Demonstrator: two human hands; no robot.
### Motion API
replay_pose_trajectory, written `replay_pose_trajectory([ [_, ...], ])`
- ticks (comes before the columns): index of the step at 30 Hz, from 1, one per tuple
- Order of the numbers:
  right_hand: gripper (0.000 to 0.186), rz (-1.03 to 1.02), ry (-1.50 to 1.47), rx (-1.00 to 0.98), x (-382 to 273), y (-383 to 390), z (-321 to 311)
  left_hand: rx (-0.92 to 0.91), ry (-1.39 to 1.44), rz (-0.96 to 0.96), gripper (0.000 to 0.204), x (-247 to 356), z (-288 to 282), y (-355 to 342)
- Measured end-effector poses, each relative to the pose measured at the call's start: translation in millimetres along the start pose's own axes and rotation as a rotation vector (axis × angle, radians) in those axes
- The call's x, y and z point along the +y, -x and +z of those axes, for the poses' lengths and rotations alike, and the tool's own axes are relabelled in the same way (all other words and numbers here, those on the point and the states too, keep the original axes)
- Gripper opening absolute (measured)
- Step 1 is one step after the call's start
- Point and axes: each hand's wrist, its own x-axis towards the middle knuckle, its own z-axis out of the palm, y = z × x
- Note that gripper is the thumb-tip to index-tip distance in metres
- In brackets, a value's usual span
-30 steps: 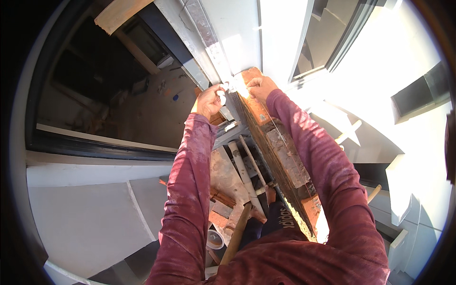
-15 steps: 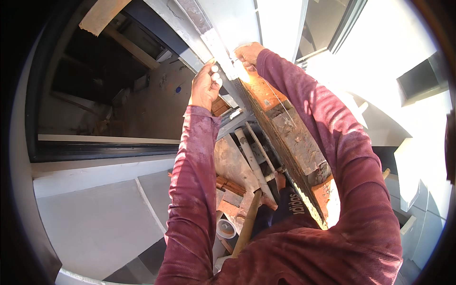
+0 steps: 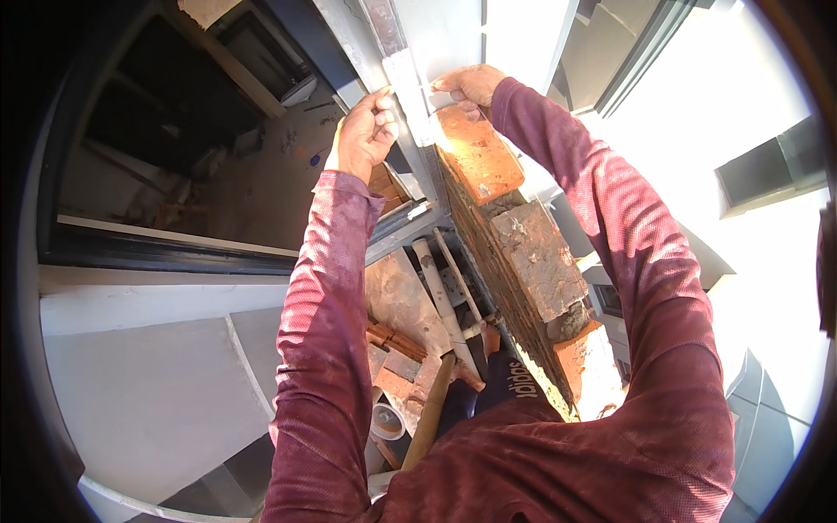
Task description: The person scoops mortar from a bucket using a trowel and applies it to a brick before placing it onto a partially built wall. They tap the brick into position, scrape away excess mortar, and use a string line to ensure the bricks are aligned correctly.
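Observation:
My left hand (image 3: 366, 135) is raised on the left side of an upright post (image 3: 403, 74) with a pale, sunlit face. Its thumb and forefinger are pinched near the post's edge; what they hold is too small to name. On the other side, my right hand (image 3: 473, 87) reaches in with fingertips pinched together at the post, also on something I cannot make out. Just below my right hand lies an orange brick (image 3: 479, 155) on top of a narrow brick wall (image 3: 497, 253). Nearer to me, a grey, mortar-stained brick (image 3: 539, 260) sits on the same wall.
Another orange brick (image 3: 586, 359) lies at the wall's near end. Left of the wall are pipes (image 3: 443, 292), a bamboo pole (image 3: 429, 414), stacked bricks (image 3: 397, 370) and a white bucket (image 3: 387, 422). A dark window frame (image 3: 166, 248) borders the left side.
The view has shifted slightly, and both hands now sit a little farther apart. A thin string that ran from my right hand across the bricks no longer shows.

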Motion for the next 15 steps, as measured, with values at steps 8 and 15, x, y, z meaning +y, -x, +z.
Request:
replay_pose_trajectory([
  [8, 0.015, -0.123, 0.061, 0.064, -52.0, 26.3, 9.6, -0.042, -0.075, 0.125, 0.030, 31.7, 29.2, 18.2],
  [15, 0.013, -0.212, 0.338, 0.242, -44.4, 18.7, 15.9, 0.066, -0.545, 0.335, 0.025, 32.4, 37.1, 34.3],
])
